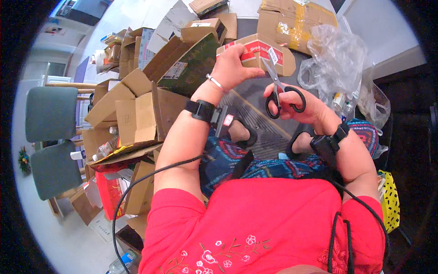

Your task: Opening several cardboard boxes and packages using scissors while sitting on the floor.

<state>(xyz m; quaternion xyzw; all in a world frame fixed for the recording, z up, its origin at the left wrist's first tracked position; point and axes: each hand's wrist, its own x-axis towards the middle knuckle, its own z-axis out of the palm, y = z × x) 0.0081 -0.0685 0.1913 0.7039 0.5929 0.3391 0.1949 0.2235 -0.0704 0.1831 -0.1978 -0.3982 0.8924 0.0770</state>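
Note:
My left hand (236, 66) grips the near left side of a small brown cardboard box (285, 68), its thumb stretched along the lower edge. Red packing tape (251, 59) with white print runs around the box, and a white label (272, 54) bears writing. In my right hand (301, 102) is a pair of scissors (274, 78) with black handles, fingers through the loops. The blades are parted and point up at the box's near corner, overlapping it in the view; whether they touch the tape I cannot tell. A flap juts out at the box's right end.
Opened cardboard boxes (137, 118) crowd the left, one holding plastic bottles (106, 149). A larger taped carton (297, 25) lies beyond the small box. Clear plastic bags (337, 61) lie to the right. Grey chairs (51, 113) stand at far left. Black cables (143, 178) hang by both arms.

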